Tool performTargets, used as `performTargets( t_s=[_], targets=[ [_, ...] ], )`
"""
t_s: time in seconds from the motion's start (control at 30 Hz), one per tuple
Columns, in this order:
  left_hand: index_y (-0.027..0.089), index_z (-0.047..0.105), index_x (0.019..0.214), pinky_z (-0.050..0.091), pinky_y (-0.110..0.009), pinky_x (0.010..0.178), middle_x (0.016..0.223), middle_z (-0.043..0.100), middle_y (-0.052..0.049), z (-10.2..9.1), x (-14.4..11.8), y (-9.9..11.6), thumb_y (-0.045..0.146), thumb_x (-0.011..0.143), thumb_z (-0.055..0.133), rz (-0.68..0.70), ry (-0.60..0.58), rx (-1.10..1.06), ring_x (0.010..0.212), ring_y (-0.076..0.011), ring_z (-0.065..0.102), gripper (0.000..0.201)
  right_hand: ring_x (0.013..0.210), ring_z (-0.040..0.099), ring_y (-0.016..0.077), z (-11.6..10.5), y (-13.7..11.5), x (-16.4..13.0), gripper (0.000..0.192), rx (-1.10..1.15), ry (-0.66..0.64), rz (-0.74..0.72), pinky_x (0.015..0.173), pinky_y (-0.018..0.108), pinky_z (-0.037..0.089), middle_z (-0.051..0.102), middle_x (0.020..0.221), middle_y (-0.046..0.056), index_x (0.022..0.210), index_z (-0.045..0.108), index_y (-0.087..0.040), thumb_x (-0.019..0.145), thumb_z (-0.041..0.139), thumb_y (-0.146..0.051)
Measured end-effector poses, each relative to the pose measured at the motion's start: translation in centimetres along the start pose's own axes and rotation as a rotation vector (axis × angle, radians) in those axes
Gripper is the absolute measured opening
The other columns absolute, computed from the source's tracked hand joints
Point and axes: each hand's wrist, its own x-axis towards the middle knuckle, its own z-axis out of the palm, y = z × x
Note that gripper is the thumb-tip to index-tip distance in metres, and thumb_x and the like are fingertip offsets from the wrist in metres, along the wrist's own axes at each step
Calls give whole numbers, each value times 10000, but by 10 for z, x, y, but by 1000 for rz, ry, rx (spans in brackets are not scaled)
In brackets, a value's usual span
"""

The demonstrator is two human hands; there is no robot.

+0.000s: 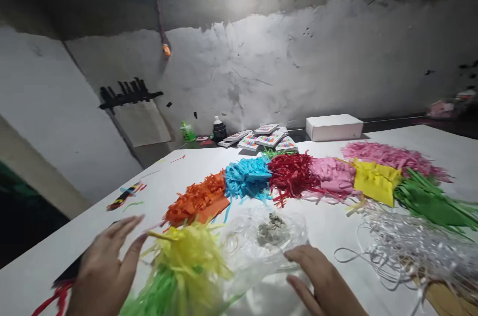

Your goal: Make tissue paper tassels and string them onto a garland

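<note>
My left hand (108, 258) is slightly blurred, its fingers stretched and the thumb held apart. Just to its right lies a bundle of yellow tissue-paper strips (194, 251), with a thin twisted yellow end pointing at my thumb. Light green strips (159, 293) spread below the yellow ones. My right hand (321, 276) has index finger and thumb apart, at the near right edge of a clear plastic bag (242, 251). A grey lumpy clump (272, 231) sits in or on that bag; which of the two, I cannot tell.
Fringed paper bundles form a row: orange (196, 199), blue (246, 176), red (291, 174), pink (332, 174), yellow (377, 181) and green (433, 201). White string (418, 246) tangles at right. Printed cards (265, 139) and a white box (334, 127) stand behind. Scissors-like scraps (125, 196) lie left.
</note>
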Motion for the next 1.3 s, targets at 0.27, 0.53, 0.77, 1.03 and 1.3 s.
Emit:
performTargets(
  t_s=[0.27,0.53,0.77,1.03,1.3],
  targets=[
    [236,654,1174,549,-388,957,1273,635,-122,129,-13,159,269,980,504,501,-670,-486,1146,-252,633,248,1008,665,203,-35,138,31,199,-313,-253,494,891,420,551,674,1128,75,1125,642,-145,963,607,-255],
    [158,626,1186,547,-455,923,1235,636,-99,331,6,307,284,961,619,736,-927,-376,1087,-243,637,259,1060,635,222,-53,246,56,337,-443,-348,593,897,429,543,616,1240,98,1221,603,-157,950,635,-354],
    [178,604,1231,554,-451,902,1262,616,-99,384,27,327,325,969,606,680,-901,-290,1065,-238,637,300,946,659,180,-72,282,60,279,-412,-142,552,815,377,568,649,1149,61,1174,618,-174,964,616,-358],
    [158,609,1213,563,-443,876,1218,634,-90,341,108,319,336,964,614,269,-700,-549,1035,-239,650,306,1192,557,246,-79,191,73,301,-262,35,102,1059,467,412,665,1182,145,1176,664,-156,1019,410,-192],
    [106,696,1053,536,-302,793,886,722,-49,252,128,285,70,899,581,-30,-538,-913,816,-165,676,196,791,660,136,59,65,98,231,-96,-368,-126,696,308,572,670,989,29,1080,636,-148,963,621,-347]
  ],
)
